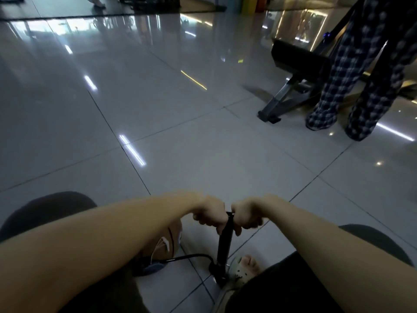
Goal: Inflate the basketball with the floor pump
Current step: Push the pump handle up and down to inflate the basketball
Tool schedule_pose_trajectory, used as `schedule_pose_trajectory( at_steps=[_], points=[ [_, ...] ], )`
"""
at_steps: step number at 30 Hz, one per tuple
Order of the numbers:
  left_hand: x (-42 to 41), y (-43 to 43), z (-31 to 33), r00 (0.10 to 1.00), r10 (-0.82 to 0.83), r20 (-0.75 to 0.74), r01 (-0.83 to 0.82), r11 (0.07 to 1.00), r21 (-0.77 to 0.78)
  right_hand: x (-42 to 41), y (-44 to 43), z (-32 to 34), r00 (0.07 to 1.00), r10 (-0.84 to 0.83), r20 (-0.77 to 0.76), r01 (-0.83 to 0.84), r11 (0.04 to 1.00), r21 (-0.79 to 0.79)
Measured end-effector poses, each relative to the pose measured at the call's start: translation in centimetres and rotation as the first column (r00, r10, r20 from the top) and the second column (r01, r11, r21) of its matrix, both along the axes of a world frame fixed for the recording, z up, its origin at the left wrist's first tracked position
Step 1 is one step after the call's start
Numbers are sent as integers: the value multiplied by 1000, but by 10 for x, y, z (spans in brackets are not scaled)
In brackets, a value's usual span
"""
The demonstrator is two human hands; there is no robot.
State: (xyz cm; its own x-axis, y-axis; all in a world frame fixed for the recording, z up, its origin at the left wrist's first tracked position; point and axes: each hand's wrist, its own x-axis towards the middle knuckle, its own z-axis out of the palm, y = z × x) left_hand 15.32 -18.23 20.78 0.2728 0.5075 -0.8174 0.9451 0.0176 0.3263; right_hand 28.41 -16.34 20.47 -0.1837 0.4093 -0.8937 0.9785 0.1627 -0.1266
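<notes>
Seen from the wearer's head, looking down over both bare forearms. The left hand (211,214) and the right hand (246,216) are both clenched into fists around the handle of the floor pump (224,245), one on each side of its centre. The fingers curl under and the knuckles face up. The handle itself is hidden inside the fists, apart from a small black piece showing between them. The fists sit close together, nearly touching.

Both arms reach forward from the bottom corners of the view and meet at the pump, with the wrists bent slightly downward.

The pump's black barrel drops from the hands toward 6 o'clock, tilted a little to the left, and ends at a base on the tiled floor (203,154). A thin black hose (191,256) curves away from the base toward 9 o'clock.

The basketball (172,236), orange-brown, lies on the floor at 9 o'clock from the barrel, partly hidden behind the left forearm. Where the hose ends cannot be seen.

A foot in a pale sandal (244,266) rests just beside the base at 3 o'clock.

Far off at 1 o'clock, another person's legs in checked trousers (334,86) stand by a black bench (293,62).
</notes>
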Motion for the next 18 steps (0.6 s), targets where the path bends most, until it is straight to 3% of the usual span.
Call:
schedule_pose_trajectory(
  at_steps=[6, 9, 18],
  points=[
    [-24, 39, 101, 996, 41, 81, -40, 999, -16, -8, 35, 109, 990, -51, -129, 57, 998, 37],
    [-26, 56, 120, 996, 33, 88, -32, 999, -11, -7, 46, 132, 984, -67, -167, 77, 995, 56],
    [-3, 37, -4, 998, 25, 56, -24, 1000, -9, 8, 34, -4, 990, -80, -119, 83, 996, 23]
  ],
)
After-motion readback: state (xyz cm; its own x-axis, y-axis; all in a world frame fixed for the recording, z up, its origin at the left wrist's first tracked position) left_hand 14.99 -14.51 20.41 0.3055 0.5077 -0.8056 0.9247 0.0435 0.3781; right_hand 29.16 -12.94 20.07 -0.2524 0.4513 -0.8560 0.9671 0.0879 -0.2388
